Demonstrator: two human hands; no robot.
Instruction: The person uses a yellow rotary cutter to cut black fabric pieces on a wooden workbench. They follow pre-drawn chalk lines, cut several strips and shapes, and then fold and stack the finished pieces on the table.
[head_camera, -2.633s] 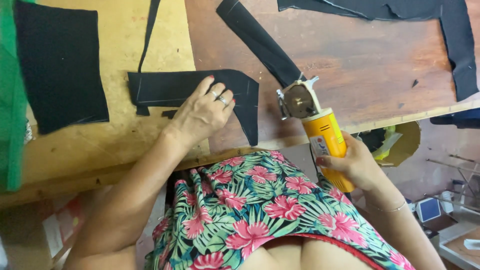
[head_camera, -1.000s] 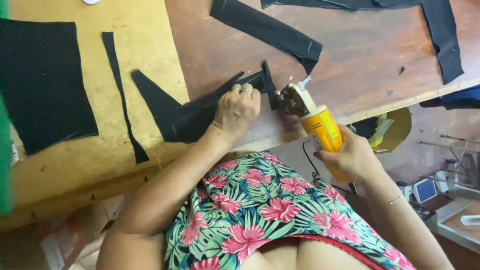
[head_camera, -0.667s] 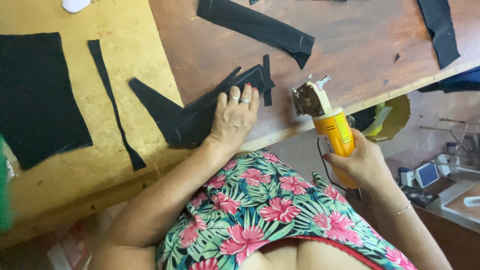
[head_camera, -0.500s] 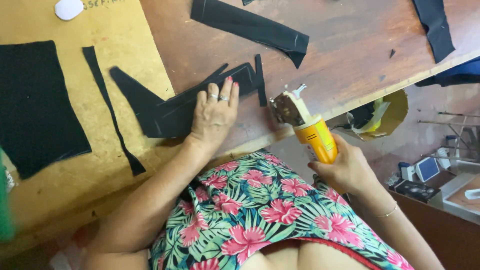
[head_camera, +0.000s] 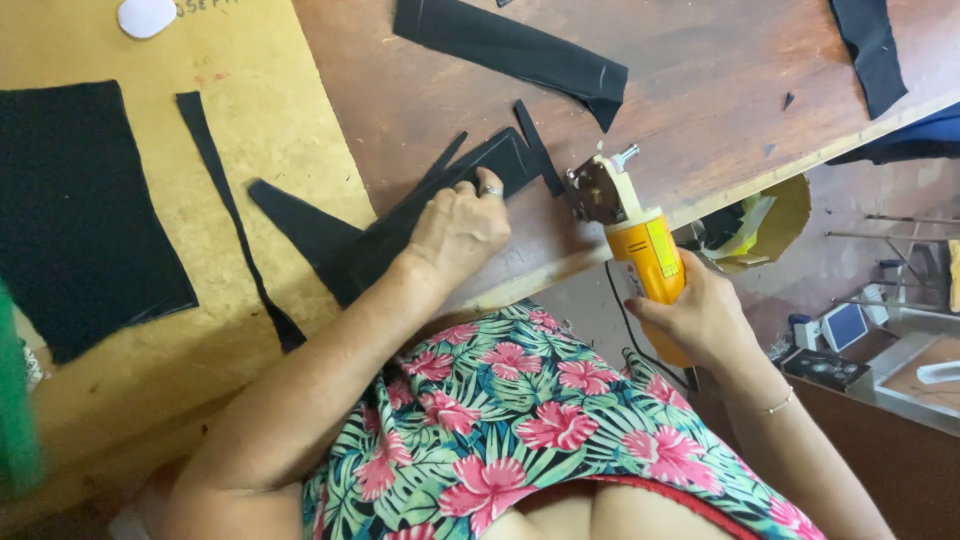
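Cutter (head_camera: 632, 240) in right hand (head_camera: 700, 318), blade end toward upper left

Yellow label (head_camera: 661, 248) on the orange cutter's handle; small blue screen (head_camera: 845, 325) — lower right.

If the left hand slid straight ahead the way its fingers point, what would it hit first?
Probably the narrow black fabric strip just beyond the folded black piece that the left hand presses on; past it, bare wooden table. Depth is uncertain.
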